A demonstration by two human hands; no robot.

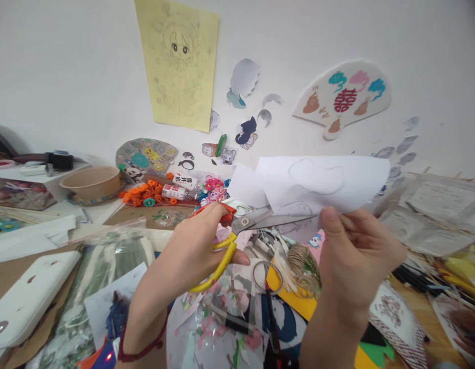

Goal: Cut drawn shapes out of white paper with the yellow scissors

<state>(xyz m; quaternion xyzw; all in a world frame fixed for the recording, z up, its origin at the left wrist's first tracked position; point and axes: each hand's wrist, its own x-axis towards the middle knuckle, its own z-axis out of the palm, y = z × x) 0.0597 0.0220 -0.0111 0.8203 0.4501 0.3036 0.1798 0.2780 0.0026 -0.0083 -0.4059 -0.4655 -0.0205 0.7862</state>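
My left hand [194, 243] is wrapped round the handles of scissors [244, 222], one handle red and one yellow. The blades point right and lie at the lower edge of a white sheet of paper [275, 177], which has a pencilled rounded outline on it. A cut runs into the paper's lower left part, near the blades. My right hand [352, 246] pinches the sheet's lower edge between thumb and fingers, close to the scissor tips.
Paper scraps [218, 318] and a twine ball [301, 261] lie below the hands. On the left are a white case [32, 297], a plastic bag [122, 256] and a round bowl [91, 183]. A yellow drawing [181, 66] and a painted fan [343, 97] hang on the wall.
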